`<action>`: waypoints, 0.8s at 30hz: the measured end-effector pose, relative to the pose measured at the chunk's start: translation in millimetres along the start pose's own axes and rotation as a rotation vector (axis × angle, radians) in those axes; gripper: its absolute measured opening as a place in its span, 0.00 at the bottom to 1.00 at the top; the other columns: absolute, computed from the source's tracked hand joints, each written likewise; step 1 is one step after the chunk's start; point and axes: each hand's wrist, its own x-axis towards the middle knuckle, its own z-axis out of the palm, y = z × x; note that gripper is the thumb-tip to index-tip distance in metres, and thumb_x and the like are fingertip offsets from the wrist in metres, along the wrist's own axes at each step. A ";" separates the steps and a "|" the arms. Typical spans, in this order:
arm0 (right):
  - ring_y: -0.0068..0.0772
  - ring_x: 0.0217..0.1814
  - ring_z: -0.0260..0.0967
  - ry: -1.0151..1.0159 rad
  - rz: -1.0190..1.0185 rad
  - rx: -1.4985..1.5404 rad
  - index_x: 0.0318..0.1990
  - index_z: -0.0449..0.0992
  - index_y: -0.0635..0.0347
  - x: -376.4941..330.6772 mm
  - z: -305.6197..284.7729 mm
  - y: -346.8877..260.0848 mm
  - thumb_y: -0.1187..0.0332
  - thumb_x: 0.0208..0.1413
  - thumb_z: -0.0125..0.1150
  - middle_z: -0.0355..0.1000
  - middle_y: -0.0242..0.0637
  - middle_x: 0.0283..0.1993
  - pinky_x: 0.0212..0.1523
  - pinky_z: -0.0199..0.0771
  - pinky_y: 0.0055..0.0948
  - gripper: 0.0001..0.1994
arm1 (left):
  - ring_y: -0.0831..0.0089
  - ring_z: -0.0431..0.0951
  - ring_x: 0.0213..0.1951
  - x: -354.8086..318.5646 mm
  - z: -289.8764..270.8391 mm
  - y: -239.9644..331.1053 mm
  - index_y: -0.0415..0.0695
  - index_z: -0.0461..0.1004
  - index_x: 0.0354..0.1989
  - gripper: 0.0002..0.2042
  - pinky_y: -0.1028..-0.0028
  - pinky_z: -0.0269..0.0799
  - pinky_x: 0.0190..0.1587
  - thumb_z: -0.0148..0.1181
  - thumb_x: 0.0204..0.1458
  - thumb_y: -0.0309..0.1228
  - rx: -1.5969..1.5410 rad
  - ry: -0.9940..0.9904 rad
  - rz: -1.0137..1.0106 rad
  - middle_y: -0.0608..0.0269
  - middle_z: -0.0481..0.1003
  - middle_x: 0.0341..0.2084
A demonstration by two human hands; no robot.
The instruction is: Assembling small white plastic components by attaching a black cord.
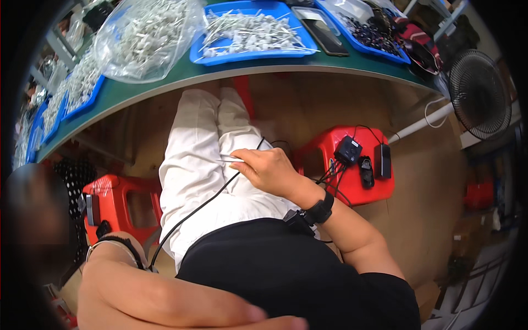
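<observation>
a: on the lap, the right hand [269, 169] pinches a thin white pin [231, 159] between thumb and fingertips; the pin pokes out to the left of the fingers, lying across the white trousers [198, 181].

b: and the other hand?

a: the left hand [165, 308] is low and very close to the camera, well below and left of the grip. its fingers lie stretched out flat and nothing shows in it, though part of it is cut off at the edge.

b: what runs by the grip?

a: a black cable [203, 203] passes just under the right hand, going down-left across the trousers. a black band [319, 210] sits on the right wrist.

b: containers?

a: all well above the grip, on the green table [165, 82]. straight up is a blue tray [247, 33] heaped with white pins like the held one. up-left is a clear bag [148, 36] full of small white parts. further left, more blue trays [82, 88] with white parts. up-right, another blue tray [368, 33] with dark small pieces, and a phone [324, 30] lying between the two trays.

b: nearer by?

a: just right of the grip, a red stool [352, 165] carries small black devices [363, 159] with wires. left of it, another red stool [121, 198]. far right, a black fan [481, 93].
</observation>
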 end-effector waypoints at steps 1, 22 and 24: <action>0.37 0.23 0.75 -0.017 0.000 0.021 0.41 0.78 0.59 -0.1 2.0 -4.2 0.65 0.57 0.65 0.77 0.39 0.27 0.23 0.72 0.30 0.09 | 0.74 0.78 0.30 -1.1 -2.3 5.7 0.46 0.77 0.43 0.10 0.76 0.74 0.32 0.66 0.52 0.28 0.015 0.010 -0.025 0.64 0.80 0.33; 0.39 0.25 0.76 -0.198 0.123 0.054 0.42 0.79 0.61 -1.1 12.1 -12.9 0.67 0.57 0.66 0.77 0.44 0.29 0.27 0.74 0.32 0.09 | 0.74 0.78 0.30 -49.7 0.9 40.0 0.45 0.77 0.42 0.09 0.75 0.74 0.32 0.66 0.53 0.28 0.086 0.147 -0.404 0.63 0.80 0.33; 0.40 0.25 0.77 -0.215 0.172 0.054 0.43 0.79 0.61 0.8 10.9 -14.6 0.69 0.56 0.67 0.77 0.46 0.29 0.27 0.73 0.33 0.10 | 0.74 0.78 0.30 -55.9 -3.4 44.2 0.45 0.77 0.42 0.09 0.75 0.74 0.32 0.66 0.53 0.28 0.089 0.139 -0.437 0.63 0.80 0.33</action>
